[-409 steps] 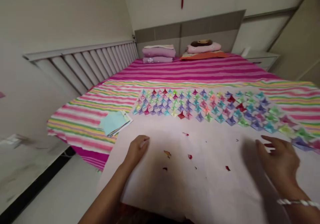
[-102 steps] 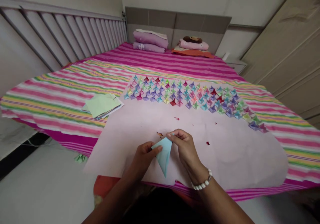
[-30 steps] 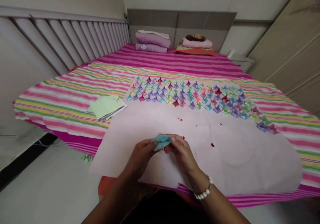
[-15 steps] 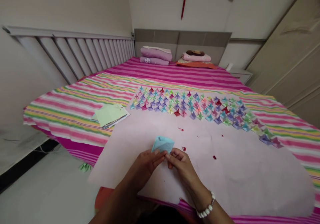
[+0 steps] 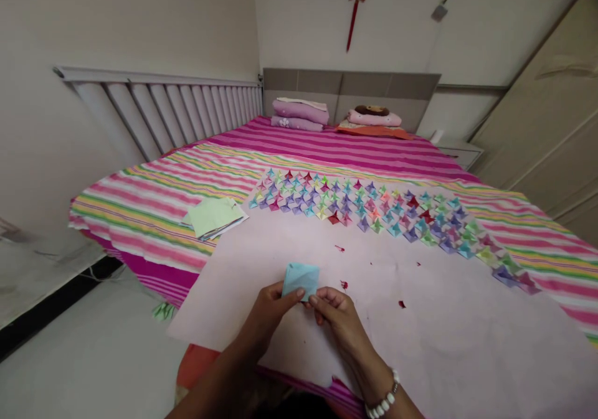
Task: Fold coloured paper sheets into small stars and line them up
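A person holds a light-blue paper square (image 5: 301, 277), apparently folded, just in front of the body & over a large pale sheet (image 5: 448, 344) spread on a striped bed (image 5: 135, 210); whether it touches the sheet can't be told. Left hand (image 5: 268, 313) grips it w/ thumb across the face & fingers behind, prob. to keep layers flat; right hand (image 5: 343, 319) pinches nr the bottom corner at approx. 5 o'clock, prob. to steady that edge. Clock dirs. from the square: folded paper shapes (image 5: 376, 225) stand in close rows, 11 to 3 o'clock, massed along the sheet's far side, prob. to leave the near part for handwork. Paper stack (image 5: 212, 218) sits at 10, mostly on the bed, by the sheet's left edge, prob. for easy reach. Red scraps (image 5: 344, 284) lie loose, 2 to 4 o'clock, nearest one just beyond the right hand. Sheet's near edge runs close below the wrists at 6, the tightest side; left edge slants 8 to 10, w/ floor (image 5: 116, 344) past the bed at approx. 8. Widest room: 3 to 5 o'clock.
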Tool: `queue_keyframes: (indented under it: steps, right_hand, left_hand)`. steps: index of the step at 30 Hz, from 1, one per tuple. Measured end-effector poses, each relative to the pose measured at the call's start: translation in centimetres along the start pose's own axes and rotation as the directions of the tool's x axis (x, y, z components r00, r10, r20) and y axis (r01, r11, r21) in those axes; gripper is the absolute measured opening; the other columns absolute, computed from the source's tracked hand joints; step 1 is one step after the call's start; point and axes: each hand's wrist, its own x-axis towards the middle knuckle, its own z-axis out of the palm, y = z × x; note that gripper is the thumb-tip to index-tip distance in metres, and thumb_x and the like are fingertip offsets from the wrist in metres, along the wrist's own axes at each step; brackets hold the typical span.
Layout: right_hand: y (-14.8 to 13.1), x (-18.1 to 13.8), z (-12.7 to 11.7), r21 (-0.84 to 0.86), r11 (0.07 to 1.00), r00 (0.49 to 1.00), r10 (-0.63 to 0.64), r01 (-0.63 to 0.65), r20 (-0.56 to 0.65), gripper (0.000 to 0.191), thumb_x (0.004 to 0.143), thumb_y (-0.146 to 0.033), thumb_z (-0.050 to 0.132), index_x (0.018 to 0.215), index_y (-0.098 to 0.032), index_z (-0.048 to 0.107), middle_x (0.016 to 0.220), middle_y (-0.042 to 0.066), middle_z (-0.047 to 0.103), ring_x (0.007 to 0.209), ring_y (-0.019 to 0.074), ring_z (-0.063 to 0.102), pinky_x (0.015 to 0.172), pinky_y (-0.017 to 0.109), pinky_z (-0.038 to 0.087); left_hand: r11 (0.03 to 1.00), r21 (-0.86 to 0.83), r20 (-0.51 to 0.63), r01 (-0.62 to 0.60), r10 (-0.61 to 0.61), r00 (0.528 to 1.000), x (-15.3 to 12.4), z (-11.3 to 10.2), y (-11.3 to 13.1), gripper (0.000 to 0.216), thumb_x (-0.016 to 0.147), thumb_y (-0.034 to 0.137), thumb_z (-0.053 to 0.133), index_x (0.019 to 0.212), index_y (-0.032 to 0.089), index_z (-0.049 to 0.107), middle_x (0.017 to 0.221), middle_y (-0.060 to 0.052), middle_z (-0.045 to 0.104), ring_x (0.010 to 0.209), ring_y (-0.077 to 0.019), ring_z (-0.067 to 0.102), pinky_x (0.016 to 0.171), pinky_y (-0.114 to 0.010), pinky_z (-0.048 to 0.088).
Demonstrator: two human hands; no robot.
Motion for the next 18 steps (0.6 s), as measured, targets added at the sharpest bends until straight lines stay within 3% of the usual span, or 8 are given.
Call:
queue_keyframes:
  steps: [6, 13, 18]
  right_hand:
    - [0.7, 0.6, -0.9, -0.022, 0.999, 0.992, 0.031, -0.028, 0.123, 0.036, 0.063, -0.047, 0.079, 0.064, -0.015, 0.064, 0.059, 0.001, 0.063, 0.045, 0.0078, 0.043, 0.048, 0.023, 0.031]
    - [1.2, 1.6, -2.4, -0.032, 0.999, 0.957, 0.041, -0.033, 0.287, 0.038, 0.070, -0.050, 0.073, 0.062, -0.015, 0.061, 0.058, 0.001, 0.063, 0.046, 0.0080, 0.045, 0.051, 0.024, 0.031]
    - [2.8, 2.1, -3.3, 0.077, 0.996, 0.952, 0.024, -0.050, 0.307, 0.034, 0.074, -0.044, 0.072, 0.064, -0.015, 0.057, 0.059, 0.000, 0.061, 0.047, 0.0081, 0.045, 0.050, 0.023, 0.030]
  left_hand:
    - [0.996, 0.092, -0.009, -0.004, 0.005, 1.000, 0.8, 0.4, 0.3, 0.033, 0.073, 0.045, 0.069, 0.071, 0.012, 0.068, 0.066, -0.004, 0.064, 0.069, -0.0192, 0.058, 0.069, -0.030, 0.043]
    - [0.981, 0.190, -0.061, -0.033, 0.046, 0.997, 2.2, 1.6, -0.1, 0.036, 0.072, 0.048, 0.067, 0.063, 0.014, 0.059, 0.055, 0.001, 0.056, 0.055, -0.0139, 0.050, 0.057, -0.026, 0.038]
    - [0.946, 0.318, -0.150, -0.069, 0.122, 0.981, 3.8, 1.9, -0.5, 0.046, 0.070, 0.057, 0.063, 0.055, 0.016, 0.049, 0.049, 0.004, 0.044, 0.048, -0.0103, 0.041, 0.048, -0.023, 0.031]
